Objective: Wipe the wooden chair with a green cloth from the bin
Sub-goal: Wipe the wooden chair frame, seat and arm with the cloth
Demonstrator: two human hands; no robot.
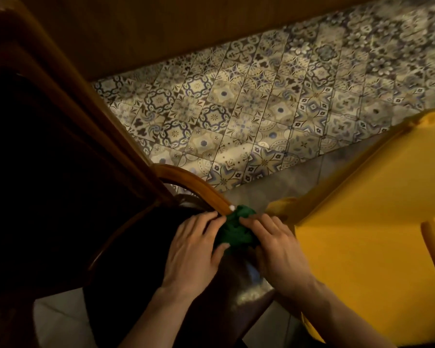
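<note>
A crumpled green cloth (236, 228) lies bunched between my two hands, low in the middle of the head view. My left hand (194, 244) grips its left side with fingers and thumb. My right hand (274, 244) presses its fingers onto the right side. The cloth sits against the end of a curved wooden chair rail (199, 187), which has a small white tip. Below my hands is the chair's dark seat (146, 272), mostly in shadow. No bin is visible.
A dark wooden table edge (86, 116) runs diagonally on the left. A yellow upholstered chair (374, 222) with a wooden leg stands close on the right. Patterned floor tiles (261, 109) spread beyond, with a wood-panelled wall (161, 28) at the top.
</note>
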